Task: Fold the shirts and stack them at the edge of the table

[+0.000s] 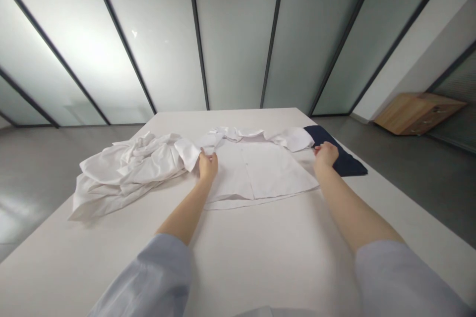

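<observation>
A white button-up shirt [260, 166] lies spread on the table, its collar at the far side and its hem toward me. My left hand [208, 165] is closed on the cuff of the shirt's left-hand sleeve. At the other side my right hand [326, 153] pinches the edge of the right-hand sleeve, next to a folded dark navy cloth [344, 158]. Left of the shirt lies a crumpled heap of white clothing [137, 166], which the left sleeve end meets.
The white table [260, 252] extends from me toward a frosted glass partition [238, 34] with dark frames. A wooden drawer cabinet [416, 111] stands on the grey floor [394, 158] at the right.
</observation>
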Motion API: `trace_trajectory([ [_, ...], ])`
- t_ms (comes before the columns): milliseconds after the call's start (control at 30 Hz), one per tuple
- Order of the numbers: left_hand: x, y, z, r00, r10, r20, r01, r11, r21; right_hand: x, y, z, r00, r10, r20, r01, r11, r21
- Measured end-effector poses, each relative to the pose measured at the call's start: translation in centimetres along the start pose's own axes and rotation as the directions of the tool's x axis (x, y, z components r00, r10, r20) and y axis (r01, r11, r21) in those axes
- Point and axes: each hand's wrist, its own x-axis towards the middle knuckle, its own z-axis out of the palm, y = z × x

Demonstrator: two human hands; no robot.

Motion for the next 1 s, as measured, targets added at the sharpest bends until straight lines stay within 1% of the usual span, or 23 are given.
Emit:
trace_trajectory([
  [33,-0.7,0.6,0.3,0.997,0.050,0.054,-0.051,0.999,0.010,-1.0,0.0,0.3,0.999,-0.036,0.005,0.036,0.998,-0.047],
  [67,-1.4,1.2,0.5,0.988,0.098,0.116,-0.100,0.995,0.013,-2.1,0.1,0.7,0.994,-0.087,0.060,0.094,0.989,-0.113],
  [100,-2.1,1.9,0.8,0.971,0.152,0.185,-0.158,0.987,0.017,-3.4,0.0,1.4,0.972,-0.151,0.181,0.185,0.965,-0.185],
  [133,-2.7,2.4,1.0,0.942,0.218,0.255,-0.235,0.971,0.036,-4.7,0.0,2.1,0.918,-0.204,0.340,0.296,0.923,-0.246],
  [167,-3.2,2.8,1.1,0.911,0.278,0.304,-0.309,0.949,0.062,-5.9,0.0,2.8,0.831,-0.235,0.505,0.420,0.860,-0.290],
  [200,-3.4,3.1,1.1,0.890,0.320,0.325,-0.367,0.926,0.092,-7.1,0.0,3.4,0.720,-0.239,0.652,0.545,0.776,-0.317],
  [233,-3.5,3.2,1.0,0.883,0.342,0.323,-0.398,0.909,0.126,-8.1,0.0,3.9,0.605,-0.212,0.767,0.657,0.678,-0.331],
  [267,-3.3,3.1,0.8,0.892,0.338,0.301,-0.397,0.903,0.162,-8.9,0.0,4.3,0.511,-0.164,0.844,0.743,0.578,-0.337],
  [300,-2.9,2.8,0.5,0.914,0.311,0.262,-0.365,0.911,0.194,-9.6,0.1,4.5,0.446,-0.110,0.888,0.803,0.487,-0.343],
  [333,-2.3,2.3,0.1,0.942,0.264,0.208,-0.307,0.927,0.214,-10.2,0.2,4.6,0.413,-0.062,0.909,0.839,0.415,-0.352],
  [400,-0.8,1.1,-1.0,0.991,0.129,0.045,-0.136,0.971,0.196,-10.8,0.3,4.4,0.404,0.000,0.915,0.861,0.336,-0.381],
  [433,-0.1,0.5,-1.6,0.997,0.051,-0.056,-0.042,0.988,0.149,-10.9,0.4,4.3,0.407,0.014,0.913,0.864,0.320,-0.389],
  [500,1.2,-0.5,-2.9,0.970,-0.089,-0.228,0.096,0.995,0.017,-11.0,0.5,4.0,0.407,0.019,0.913,0.866,0.309,-0.392],
  [533,1.6,-0.7,-3.5,0.958,-0.118,-0.262,0.117,0.993,-0.019,-10.9,0.6,3.9,0.407,0.017,0.913,0.867,0.309,-0.392],
  [600,2.0,-0.8,-4.9,0.970,-0.064,-0.236,0.075,0.997,0.036,-10.9,0.6,3.8,0.409,0.012,0.912,0.866,0.310,-0.392],
  [667,2.3,-0.1,-6.7,0.987,0.064,-0.144,-0.037,0.982,0.184,-11.0,0.6,3.8,0.414,0.016,0.910,0.862,0.312,-0.398],
  [700,2.3,0.4,-7.7,0.985,0.119,-0.126,-0.086,0.966,0.242,-11.0,0.6,3.9,0.417,0.019,0.909,0.861,0.313,-0.401],
  [733,2.4,1.0,-8.7,0.976,0.155,-0.151,-0.109,0.956,0.272,-11.1,0.5,3.9,0.419,0.021,0.908,0.859,0.314,-0.404],
  [800,2.5,2.3,-10.6,0.937,0.190,-0.293,-0.110,0.957,0.267,-11.1,0.4,4.0,0.422,0.017,0.907,0.858,0.316,-0.405],
  [867,2.4,3.7,-11.6,0.897,0.227,-0.379,-0.145,0.962,0.232,-11.3,0.3,4.0,0.422,0.013,0.907,0.859,0.315,-0.404],
  [900,2.3,4.3,-11.6,0.898,0.259,-0.357,-0.189,0.958,0.218,-11.4,0.1,4.0,0.422,0.014,0.906,0.859,0.312,-0.405],
  [933,2.0,4.9,-11.1,0.911,0.299,-0.285,-0.246,0.947,0.206,-11.6,0.0,4.0,0.423,0.018,0.906,0.860,0.306,-0.408],
  [1000,1.2,5.8,-9.1,0.921,0.389,-0.036,-0.376,0.908,0.188,-12.0,-0.3,4.0,0.426,0.035,0.904,0.861,0.291,-0.417],
])
